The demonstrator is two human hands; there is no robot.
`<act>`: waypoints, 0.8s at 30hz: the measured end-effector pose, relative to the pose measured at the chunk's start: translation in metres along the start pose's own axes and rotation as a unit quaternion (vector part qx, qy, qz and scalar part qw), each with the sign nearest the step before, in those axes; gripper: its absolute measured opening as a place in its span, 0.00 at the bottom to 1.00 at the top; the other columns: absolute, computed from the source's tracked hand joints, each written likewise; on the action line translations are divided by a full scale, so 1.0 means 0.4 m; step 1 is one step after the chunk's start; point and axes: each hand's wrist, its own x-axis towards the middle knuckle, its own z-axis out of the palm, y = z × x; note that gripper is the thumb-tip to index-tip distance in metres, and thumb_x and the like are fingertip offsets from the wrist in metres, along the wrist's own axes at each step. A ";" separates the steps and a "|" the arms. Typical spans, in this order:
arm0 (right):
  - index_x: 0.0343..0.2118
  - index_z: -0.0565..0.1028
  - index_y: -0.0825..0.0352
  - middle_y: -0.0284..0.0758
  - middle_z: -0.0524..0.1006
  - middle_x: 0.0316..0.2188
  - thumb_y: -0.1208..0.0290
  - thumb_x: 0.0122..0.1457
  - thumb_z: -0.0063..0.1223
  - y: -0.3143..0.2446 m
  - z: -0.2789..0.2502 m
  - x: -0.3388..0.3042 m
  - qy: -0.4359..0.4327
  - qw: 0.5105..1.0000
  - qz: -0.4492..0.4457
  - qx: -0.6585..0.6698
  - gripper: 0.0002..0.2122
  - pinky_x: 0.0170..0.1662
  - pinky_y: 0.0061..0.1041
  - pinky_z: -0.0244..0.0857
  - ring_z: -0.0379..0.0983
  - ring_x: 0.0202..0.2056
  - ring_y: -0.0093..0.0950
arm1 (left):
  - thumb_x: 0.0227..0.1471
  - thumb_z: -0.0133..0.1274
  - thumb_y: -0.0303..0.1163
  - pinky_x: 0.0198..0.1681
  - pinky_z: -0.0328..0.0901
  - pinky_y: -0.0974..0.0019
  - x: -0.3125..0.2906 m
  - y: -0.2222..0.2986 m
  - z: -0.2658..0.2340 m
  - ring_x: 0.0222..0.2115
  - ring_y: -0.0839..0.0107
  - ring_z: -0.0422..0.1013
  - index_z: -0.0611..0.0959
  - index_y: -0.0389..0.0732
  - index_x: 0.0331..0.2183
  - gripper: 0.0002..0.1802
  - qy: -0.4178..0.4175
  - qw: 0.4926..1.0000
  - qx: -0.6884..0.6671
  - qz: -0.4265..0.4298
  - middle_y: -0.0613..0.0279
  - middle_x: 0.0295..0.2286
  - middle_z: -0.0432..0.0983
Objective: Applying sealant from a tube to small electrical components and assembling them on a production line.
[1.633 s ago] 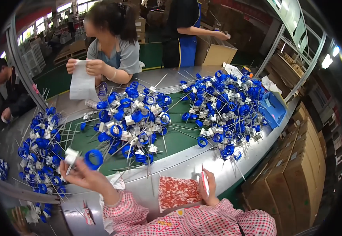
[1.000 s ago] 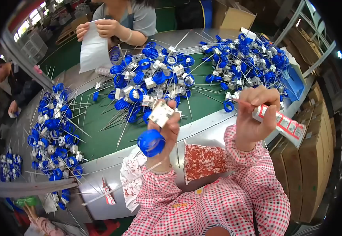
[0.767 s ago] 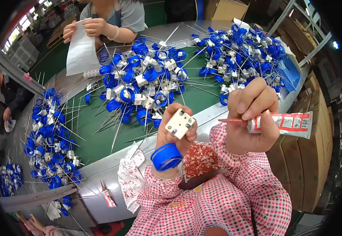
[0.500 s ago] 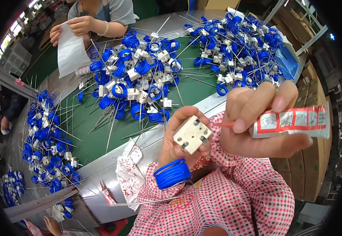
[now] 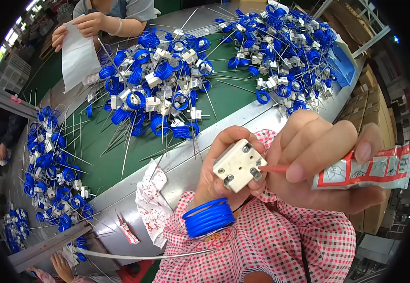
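Observation:
My left hand [image 5: 205, 181] grips a white ceramic-looking thermostat block [image 5: 235, 165] with its screw-studded face up. Below it, at my left wrist, hangs a coil of blue tubing [image 5: 209, 220], and a thin metal rod [image 5: 139, 257] runs leftward near it. My right hand [image 5: 320, 151] is closed around a silver and red glue tube [image 5: 360, 172]. Its red pointed nozzle [image 5: 276, 168] reaches the block's right edge, close to a screw; whether the tip touches cannot be made out.
Piles of similar blue-coiled blocks lie on the green-topped bench [image 5: 115, 174]: one ahead [image 5: 160, 89], one far right [image 5: 285, 52], one left [image 5: 51, 174]. A second tube [image 5: 128, 231] and a patterned cloth [image 5: 152, 203] rest on the metal edge. A co-worker's hands [image 5: 92, 23] hold white paper.
The glue tube has come down and its nozzle is now at the block's right edge. My left hand has shifted slightly right with the block. The metal rod has swung lower.

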 end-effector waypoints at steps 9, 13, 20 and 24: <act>0.35 0.59 0.66 0.34 0.67 0.14 0.43 0.56 0.28 -0.008 0.008 -0.015 0.009 1.000 0.002 -0.027 0.25 0.07 0.14 0.47 0.55 0.05 0.18 | 0.33 0.65 0.41 0.29 0.68 0.71 -0.006 0.003 0.002 0.30 0.68 0.69 0.60 0.37 0.48 0.44 -0.007 1.000 -0.016 -0.011 0.53 0.40 0.63; 0.36 0.58 0.66 0.34 0.67 0.14 0.42 0.55 0.26 -0.012 0.007 -0.013 -0.017 0.999 -0.006 -0.045 0.26 0.11 0.17 0.51 0.56 0.06 0.19 | 0.32 0.65 0.41 0.29 0.69 0.71 -0.001 -0.001 -0.003 0.31 0.68 0.69 0.60 0.36 0.48 0.44 -0.016 0.999 -0.038 -0.001 0.52 0.40 0.64; 0.35 0.58 0.66 0.34 0.67 0.14 0.43 0.56 0.25 -0.016 0.006 -0.010 -0.009 0.998 0.011 -0.059 0.25 0.14 0.18 0.52 0.57 0.08 0.20 | 0.31 0.65 0.37 0.31 0.69 0.70 0.005 -0.001 -0.011 0.34 0.66 0.69 0.60 0.36 0.48 0.44 -0.016 1.000 -0.008 -0.007 0.53 0.41 0.64; 0.35 0.58 0.66 0.34 0.67 0.13 0.44 0.57 0.25 -0.003 0.001 -0.013 0.002 0.999 0.008 -0.038 0.25 0.13 0.18 0.51 0.56 0.07 0.20 | 0.30 0.65 0.37 0.31 0.70 0.70 0.008 -0.001 -0.018 0.35 0.66 0.68 0.59 0.35 0.48 0.45 -0.025 0.999 -0.021 -0.019 0.53 0.41 0.63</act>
